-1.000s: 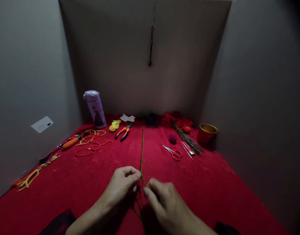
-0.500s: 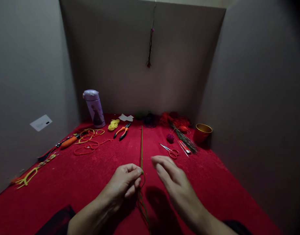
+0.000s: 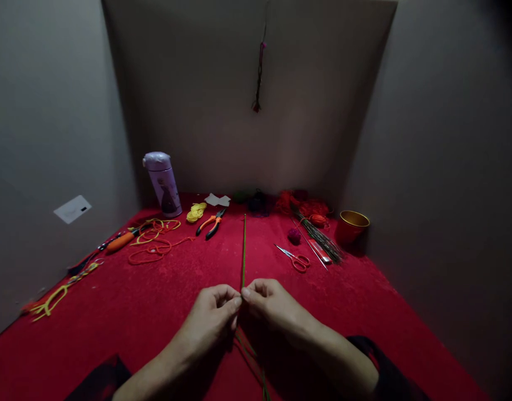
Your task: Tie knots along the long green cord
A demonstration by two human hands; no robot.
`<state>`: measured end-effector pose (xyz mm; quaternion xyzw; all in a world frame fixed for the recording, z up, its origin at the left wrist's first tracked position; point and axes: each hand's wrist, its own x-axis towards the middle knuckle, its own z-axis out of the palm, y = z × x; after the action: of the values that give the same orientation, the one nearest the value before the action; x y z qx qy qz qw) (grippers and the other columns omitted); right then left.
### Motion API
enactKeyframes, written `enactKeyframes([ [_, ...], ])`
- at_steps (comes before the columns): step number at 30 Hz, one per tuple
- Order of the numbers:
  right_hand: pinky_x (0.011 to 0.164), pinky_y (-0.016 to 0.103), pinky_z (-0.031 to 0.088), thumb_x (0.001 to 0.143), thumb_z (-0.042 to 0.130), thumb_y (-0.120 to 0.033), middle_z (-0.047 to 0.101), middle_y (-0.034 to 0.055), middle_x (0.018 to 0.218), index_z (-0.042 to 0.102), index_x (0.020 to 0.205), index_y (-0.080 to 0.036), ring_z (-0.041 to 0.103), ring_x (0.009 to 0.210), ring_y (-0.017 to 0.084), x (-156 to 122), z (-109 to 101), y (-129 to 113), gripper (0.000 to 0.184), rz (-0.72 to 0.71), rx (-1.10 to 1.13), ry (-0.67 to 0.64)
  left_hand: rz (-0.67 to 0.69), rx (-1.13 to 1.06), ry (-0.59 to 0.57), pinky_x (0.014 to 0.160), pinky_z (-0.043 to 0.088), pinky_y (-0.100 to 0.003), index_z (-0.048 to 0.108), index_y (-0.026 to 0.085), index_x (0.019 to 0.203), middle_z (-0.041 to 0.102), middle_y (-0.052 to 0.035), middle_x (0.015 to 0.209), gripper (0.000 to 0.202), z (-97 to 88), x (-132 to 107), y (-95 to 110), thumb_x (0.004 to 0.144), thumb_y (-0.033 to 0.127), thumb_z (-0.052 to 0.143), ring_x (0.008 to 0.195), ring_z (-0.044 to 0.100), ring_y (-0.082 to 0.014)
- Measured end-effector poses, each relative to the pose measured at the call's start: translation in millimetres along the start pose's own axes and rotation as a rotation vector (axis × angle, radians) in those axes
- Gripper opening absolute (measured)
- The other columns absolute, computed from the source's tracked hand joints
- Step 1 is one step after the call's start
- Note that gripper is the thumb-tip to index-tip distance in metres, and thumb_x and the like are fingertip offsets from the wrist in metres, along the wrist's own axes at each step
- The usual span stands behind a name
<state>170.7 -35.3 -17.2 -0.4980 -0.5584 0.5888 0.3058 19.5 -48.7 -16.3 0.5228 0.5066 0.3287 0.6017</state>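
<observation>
Pinching the green stem (image 3: 244, 245) between left hand (image 3: 214, 312) and right hand (image 3: 272, 303).

Bare left hand (image 3: 212, 314), bare right hand (image 3: 272, 303) — forearms uncovered — and there's a dark sleeve (image 3: 385, 373) on the right arm, cuff edge tinged red.

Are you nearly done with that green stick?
Probably early on. Laid out already: scissors and pliers lie on the red cloth. In hand: left hand and right hand both pinch the green stick near its close end, with green cord trailing below them. Left: the long stretch of stick past the hands looks bare, though it is dim.
</observation>
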Motion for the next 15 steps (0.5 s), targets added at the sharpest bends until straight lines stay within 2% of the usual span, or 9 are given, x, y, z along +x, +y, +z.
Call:
enactKeyframes([
  [3,0.044,0.019,0.023,0.077,0.057,-0.028,0.038,-0.0050,0.052,0.047,0.057,-0.014,0.031,0.048,0.006,2.8,1.1,1.3,0.025,-0.068,-0.146,0.044,0.105,0.181,0.064,0.045,0.032,-0.021,0.053,0.015,0.062,0.050,0.0017,0.052,0.028,-2.7,-9.2,1.3,0.078,0.038,0.054,0.045,0.043,-0.0094],
  [6,0.042,0.020,0.019,0.078,0.055,-0.033,0.032,-0.0058,0.049,0.045,0.054,-0.015,0.027,0.046,0.006,2.9,2.9,4.1,0.031,-0.063,-0.206,-0.003,0.244,0.464,0.191,0.056,0.036,-0.024,0.060,0.017,0.066,0.059,-0.0025,0.064,0.024,-7.8,-24.9,2.0,0.081,0.033,0.050,0.059,0.051,-0.0139],
  [8,0.040,0.021,0.015,0.080,0.053,-0.036,0.029,-0.0067,0.046,0.044,0.053,-0.016,0.023,0.043,0.005,0.6,4.5,4.6,0.035,-0.028,-0.208,-0.041,0.271,0.565,0.222,0.060,0.037,-0.025,0.063,0.019,0.070,0.063,-0.0041,0.069,0.023,-8.5,-36.7,0.0,0.083,0.033,0.048,0.063,0.054,-0.0162],
  [12,0.037,0.022,0.013,0.080,0.052,-0.042,0.030,-0.0078,0.041,0.048,0.056,-0.016,0.022,0.037,0.005,-6.7,6.8,2.3,0.035,0.044,-0.071,-0.143,0.252,0.585,0.190,0.062,0.039,-0.027,0.068,0.024,0.076,0.067,-0.0070,0.073,0.020,2.7,-58.7,-12.6,0.080,0.035,0.052,0.065,0.059,-0.0200],
  [15,0.035,0.021,0.012,0.078,0.055,-0.037,0.031,-0.0083,0.042,0.052,0.059,-0.015,0.021,0.036,0.004,-10.7,5.2,1.1,0.029,0.014,0.036,-0.186,0.164,0.498,0.067,0.058,0.039,-0.029,0.071,0.027,0.070,0.066,-0.0079,0.067,0.018,14.9,-78.2,-22.5,0.076,0.037,0.057,0.062,0.059,-0.0221],
])
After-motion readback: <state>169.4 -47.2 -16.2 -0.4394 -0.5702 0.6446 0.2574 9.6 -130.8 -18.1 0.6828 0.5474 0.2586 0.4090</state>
